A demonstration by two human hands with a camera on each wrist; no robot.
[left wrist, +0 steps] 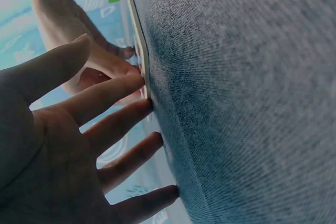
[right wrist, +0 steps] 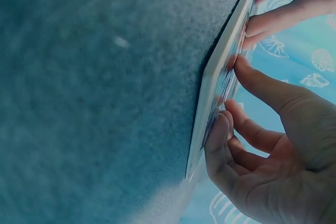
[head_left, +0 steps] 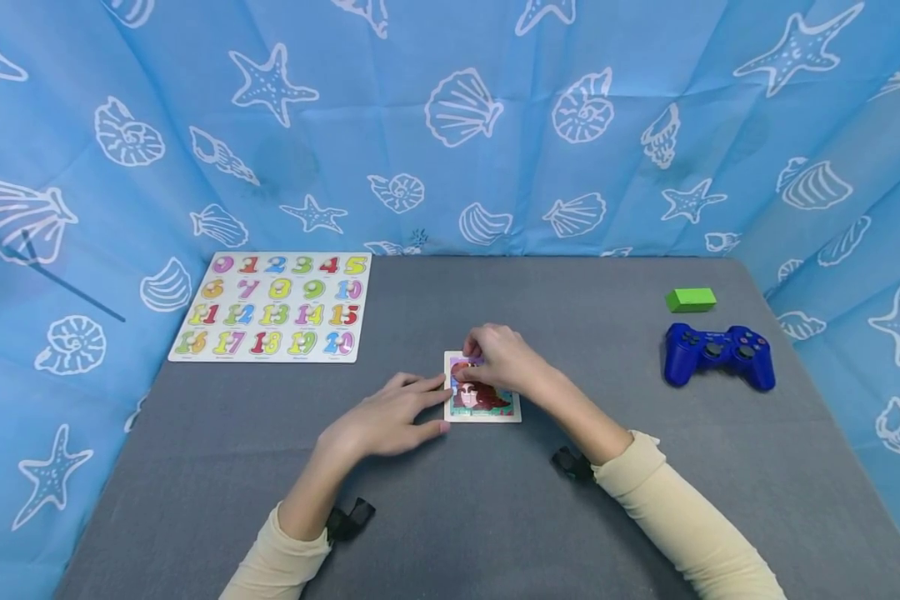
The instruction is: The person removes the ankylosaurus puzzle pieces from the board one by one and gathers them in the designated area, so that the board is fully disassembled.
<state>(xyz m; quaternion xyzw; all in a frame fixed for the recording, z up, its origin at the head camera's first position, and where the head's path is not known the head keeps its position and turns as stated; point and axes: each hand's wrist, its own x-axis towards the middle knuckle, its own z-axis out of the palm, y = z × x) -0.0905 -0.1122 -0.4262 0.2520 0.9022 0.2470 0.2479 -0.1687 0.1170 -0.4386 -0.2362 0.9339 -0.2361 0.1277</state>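
A small picture puzzle (head_left: 487, 417) with a pale rim and a red-haired figure lies flat on the grey table. My left hand (head_left: 393, 417) has its fingers spread, with fingertips at the puzzle's left edge; the left wrist view shows the index and middle fingertips right at that rim. From the right, my right hand (head_left: 504, 357) reaches over the upper part of the picture, thumb and fingers bent. In the right wrist view its thumb (right wrist: 262, 83) and fingertips meet the picture's face; I cannot tell whether they pinch a piece. That hand hides the puzzle's upper right.
A white number board (head_left: 262, 362) with colourful numerals 0 to 20 lies at the back left. Toward the back right are a green block (head_left: 692, 300) and, just in front of it, a blue game controller (head_left: 720, 354). A blue seashell-print curtain (head_left: 390, 125) surrounds the table's back and sides.
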